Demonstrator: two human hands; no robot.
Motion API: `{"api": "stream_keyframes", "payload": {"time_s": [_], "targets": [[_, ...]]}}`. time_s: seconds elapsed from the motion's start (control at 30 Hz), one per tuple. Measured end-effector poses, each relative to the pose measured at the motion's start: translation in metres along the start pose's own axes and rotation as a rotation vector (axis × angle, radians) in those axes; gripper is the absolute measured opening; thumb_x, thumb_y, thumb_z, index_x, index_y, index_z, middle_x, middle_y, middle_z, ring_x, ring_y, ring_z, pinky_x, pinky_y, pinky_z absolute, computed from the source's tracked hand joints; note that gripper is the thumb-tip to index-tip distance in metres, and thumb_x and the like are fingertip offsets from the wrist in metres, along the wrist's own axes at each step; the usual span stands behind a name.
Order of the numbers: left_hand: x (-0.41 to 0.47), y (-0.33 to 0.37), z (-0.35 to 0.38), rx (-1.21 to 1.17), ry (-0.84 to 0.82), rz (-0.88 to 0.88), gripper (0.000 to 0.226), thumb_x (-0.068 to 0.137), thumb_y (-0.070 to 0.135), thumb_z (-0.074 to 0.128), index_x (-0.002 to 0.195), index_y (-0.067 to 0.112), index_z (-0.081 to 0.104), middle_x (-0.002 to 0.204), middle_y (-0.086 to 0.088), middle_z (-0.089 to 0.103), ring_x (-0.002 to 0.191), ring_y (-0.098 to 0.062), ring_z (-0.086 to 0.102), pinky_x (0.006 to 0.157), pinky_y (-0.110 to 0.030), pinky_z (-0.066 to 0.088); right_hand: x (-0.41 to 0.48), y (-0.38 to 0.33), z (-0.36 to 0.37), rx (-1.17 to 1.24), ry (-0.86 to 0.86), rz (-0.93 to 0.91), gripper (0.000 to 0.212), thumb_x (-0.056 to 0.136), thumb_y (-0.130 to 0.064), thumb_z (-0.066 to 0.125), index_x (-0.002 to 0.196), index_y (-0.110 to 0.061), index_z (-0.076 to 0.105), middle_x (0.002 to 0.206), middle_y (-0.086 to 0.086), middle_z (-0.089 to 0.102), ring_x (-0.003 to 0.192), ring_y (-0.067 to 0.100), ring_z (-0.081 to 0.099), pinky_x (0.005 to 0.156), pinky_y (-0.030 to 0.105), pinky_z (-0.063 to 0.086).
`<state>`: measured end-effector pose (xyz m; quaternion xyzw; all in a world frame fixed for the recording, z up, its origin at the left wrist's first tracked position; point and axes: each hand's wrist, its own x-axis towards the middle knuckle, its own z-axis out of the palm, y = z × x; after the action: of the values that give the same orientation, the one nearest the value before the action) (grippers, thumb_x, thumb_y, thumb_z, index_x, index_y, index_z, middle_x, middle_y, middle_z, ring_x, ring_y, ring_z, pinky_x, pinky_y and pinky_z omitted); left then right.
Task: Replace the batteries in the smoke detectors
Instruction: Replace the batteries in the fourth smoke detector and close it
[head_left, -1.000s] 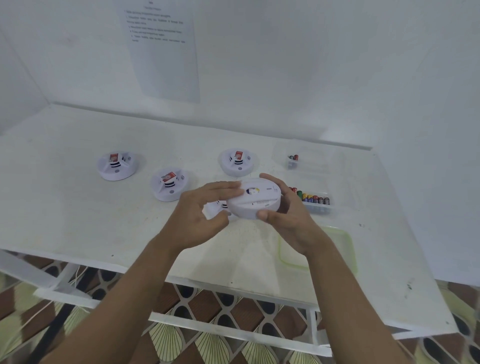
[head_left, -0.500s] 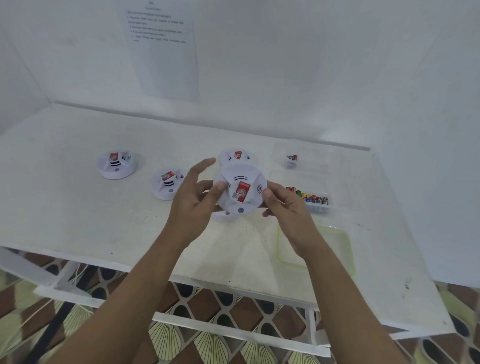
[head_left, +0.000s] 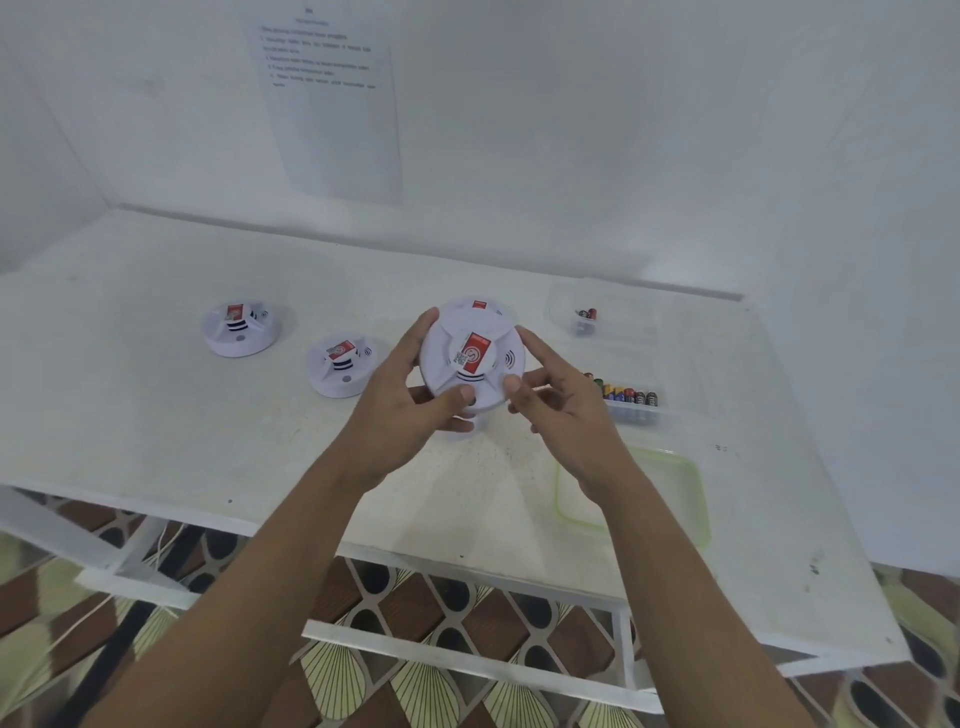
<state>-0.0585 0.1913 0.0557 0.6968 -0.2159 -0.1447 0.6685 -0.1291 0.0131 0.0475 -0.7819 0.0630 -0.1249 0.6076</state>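
On the white table (head_left: 130, 415), the far-left smoke detector (head_left: 240, 330) lies with its back up and a red battery showing in its centre. To its right and nearer the front edge lies the second smoke detector (head_left: 343, 366), also back up with a red battery in place. A printed sheet (head_left: 332, 104) hangs on the wall above; its text is too small to read. The left hand (head_left: 400, 410) grips the held smoke detector (head_left: 470, 364) at its left side: index finger along the left rim, thumb pressed on the near rim, remaining fingers curled underneath. The held smoke detector is raised above the table at centre, tilted toward the camera, back side facing up, with the red battery (head_left: 477, 353) seated in its middle compartment. Behind it, the rear smoke detector (head_left: 478, 306) rests on the table, mostly hidden. A white part (head_left: 457, 431) lies beneath the hands; its identity cannot be told. The right hand (head_left: 561, 405) holds the right side of the held smoke detector, thumb on the near rim, index finger along the right edge. Further right, a small clear box (head_left: 561, 306) contains a few batteries (head_left: 587, 314). Nearer, the battery tray (head_left: 660, 415) holds a row of mixed-colour cells (head_left: 628, 396). A green-rimmed lid (head_left: 631, 493) lies at the front right
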Motion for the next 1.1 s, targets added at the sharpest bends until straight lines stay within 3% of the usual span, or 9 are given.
{"api": "stream_keyframes", "payload": {"time_s": [0.13, 0.27, 0.53, 0.77, 1.1], "targets": [[-0.0027, -0.0002, 0.0003, 0.028, 0.024, 0.008, 0.083, 0.089, 0.006, 0.070, 0.155, 0.030, 0.026, 0.139, 0.009, 0.051, 0.098, -0.003, 0.069, 0.065, -0.031, 0.060, -0.0012, -0.0018, -0.0007, -0.041, -0.021, -0.013, 0.058, 0.095, -0.038, 0.067, 0.147, -0.046, 0.043, 0.084, -0.028, 0.065, 0.090, 0.007, 0.063, 0.081, 0.022, 0.051], [-0.0031, -0.0006, -0.0009, 0.035, 0.034, 0.012, 0.086, 0.088, 0.006, 0.072, 0.155, 0.033, 0.026, 0.134, 0.013, 0.053, 0.092, -0.016, 0.072, 0.056, -0.032, 0.058, -0.0024, -0.0029, 0.0012, -0.049, -0.012, -0.023, 0.059, 0.094, -0.040, 0.066, 0.148, -0.045, 0.043, 0.082, -0.026, 0.065, 0.089, 0.007, 0.062, 0.079, 0.019, 0.048], [-0.0053, 0.0012, -0.0016, 0.064, 0.041, 0.007, 0.086, 0.088, 0.007, 0.072, 0.155, 0.034, 0.025, 0.130, 0.020, 0.053, 0.088, -0.018, 0.071, 0.052, -0.034, 0.058, -0.0036, -0.0054, 0.0034, -0.070, -0.012, -0.036, 0.058, 0.096, -0.038, 0.065, 0.148, -0.045, 0.042, 0.081, -0.030, 0.065, 0.084, -0.002, 0.060, 0.075, 0.011, 0.048], [-0.0056, 0.0021, -0.0014, 0.087, 0.037, 0.018, 0.085, 0.088, 0.008, 0.071, 0.155, 0.035, 0.025, 0.130, 0.022, 0.052, 0.085, -0.019, 0.071, 0.051, -0.034, 0.058, -0.0039, -0.0061, 0.0043, -0.079, -0.001, -0.030, 0.059, 0.095, -0.039, 0.065, 0.149, -0.045, 0.041, 0.082, -0.027, 0.065, 0.086, -0.001, 0.061, 0.074, 0.012, 0.049], [-0.0049, -0.0009, -0.0011, 0.055, 0.032, 0.021, 0.088, 0.087, 0.008, 0.072, 0.155, 0.036, 0.024, 0.139, 0.012, 0.053, 0.085, -0.028, 0.071, 0.049, -0.036, 0.055, -0.0047, -0.0009, 0.0024, -0.055, 0.001, -0.019, 0.058, 0.095, -0.040, 0.066, 0.147, -0.048, 0.042, 0.083, -0.024, 0.066, 0.089, 0.005, 0.063, 0.081, 0.020, 0.048]]}}
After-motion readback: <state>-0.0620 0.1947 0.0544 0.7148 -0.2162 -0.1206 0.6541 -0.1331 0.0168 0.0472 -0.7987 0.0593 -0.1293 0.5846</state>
